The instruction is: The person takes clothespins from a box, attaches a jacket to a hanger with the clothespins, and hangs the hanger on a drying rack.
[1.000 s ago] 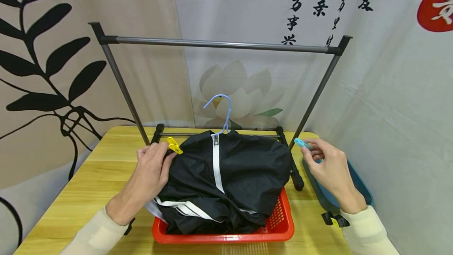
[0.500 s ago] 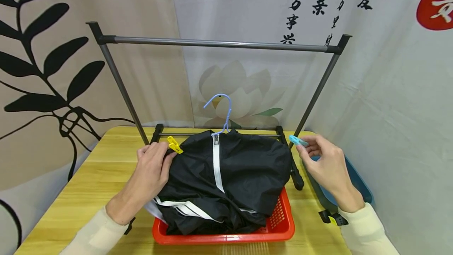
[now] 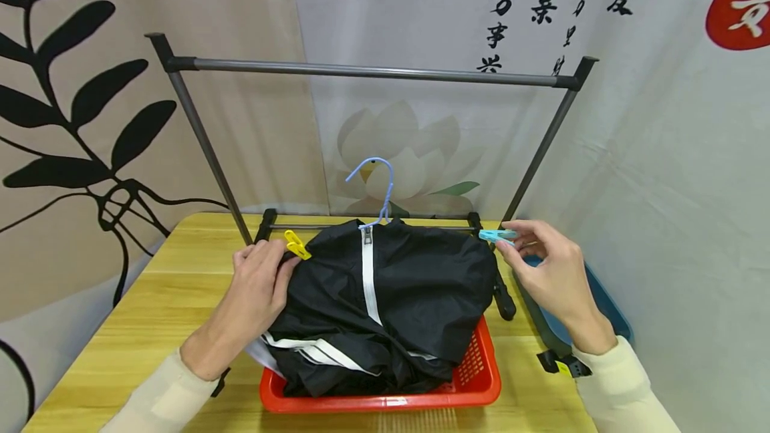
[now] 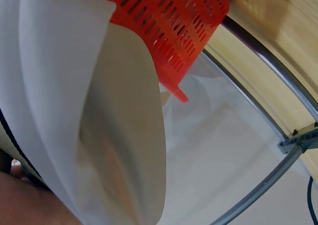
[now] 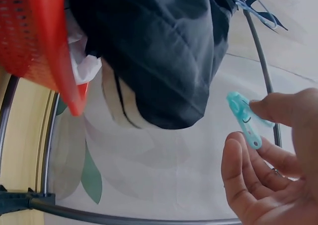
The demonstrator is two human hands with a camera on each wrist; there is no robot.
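A black jacket [image 3: 433, 279] with a white zip strip hangs on a blue hanger [image 3: 390, 186], its lower part bunched in a red basket [image 3: 385, 404]. At the jacket's left shoulder, my left hand [image 3: 255, 284] grips the cloth. A yellow clothespin [image 3: 297, 244] sits at that shoulder, close to my left thumb. My right hand [image 3: 550, 266] pinches a light-blue clothespin [image 3: 496, 236] beside the right shoulder, and the right wrist view shows this clothespin [image 5: 243, 118] between thumb and fingers, apart from the cloth. Pale cloth [image 4: 54, 86] hides most of my left hand in the left wrist view.
Behind the jacket stands a grey metal rack [image 3: 385, 73] with a top bar and two slanted posts. A blue bin [image 3: 607, 303] sits on the wooden table [image 3: 162, 306], right of the basket. Printed curtains [image 3: 240, 119] hang behind.
My right hand has moved left, bringing the light-blue clothespin closer to the jacket's right shoulder and turning it nearly level. My left hand stays at the left shoulder.
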